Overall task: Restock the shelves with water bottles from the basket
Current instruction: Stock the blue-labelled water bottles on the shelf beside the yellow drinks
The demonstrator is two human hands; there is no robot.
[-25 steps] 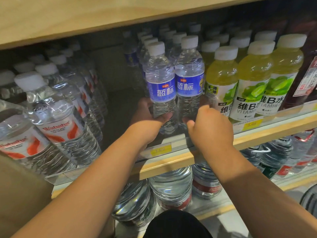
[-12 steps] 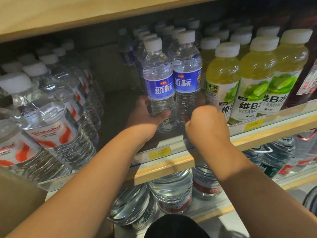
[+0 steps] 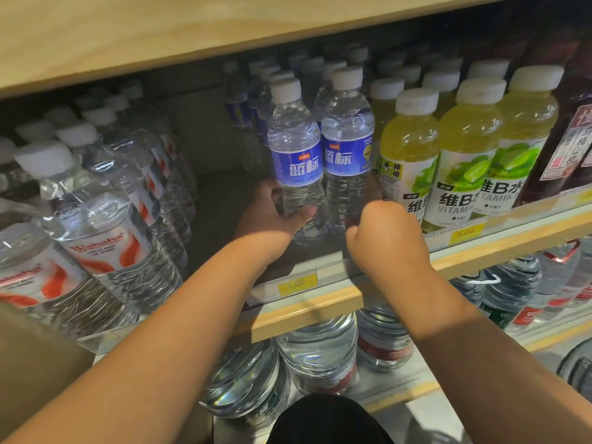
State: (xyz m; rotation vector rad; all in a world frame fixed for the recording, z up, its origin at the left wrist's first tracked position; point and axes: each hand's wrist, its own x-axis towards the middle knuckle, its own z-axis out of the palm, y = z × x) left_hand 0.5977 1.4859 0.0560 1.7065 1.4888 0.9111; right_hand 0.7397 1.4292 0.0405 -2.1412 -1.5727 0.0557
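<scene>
Two blue-labelled water bottles stand upright side by side at the front of the middle shelf [image 3: 307, 312]. My left hand [image 3: 272, 216] grips the lower body of the left bottle [image 3: 296, 155], thumb across its front. My right hand [image 3: 384, 235] is wrapped round the base of the right bottle [image 3: 347, 145], its fingers hidden behind the knuckles. More of the same bottles stand in rows behind them [image 3: 307, 68]. The basket is mostly out of view.
Large Wahaha water bottles [image 3: 96, 225] fill the shelf's left side, leaving a dark gap beside my left hand. Yellow-green vitamin drinks [image 3: 464, 149] stand to the right. A wooden shelf board [image 3: 160, 33] hangs overhead. Big water jugs [image 3: 317, 350] sit on the shelf below.
Both hands and the two bottles have slid slightly deeper into the shelf. The grips have not changed.
</scene>
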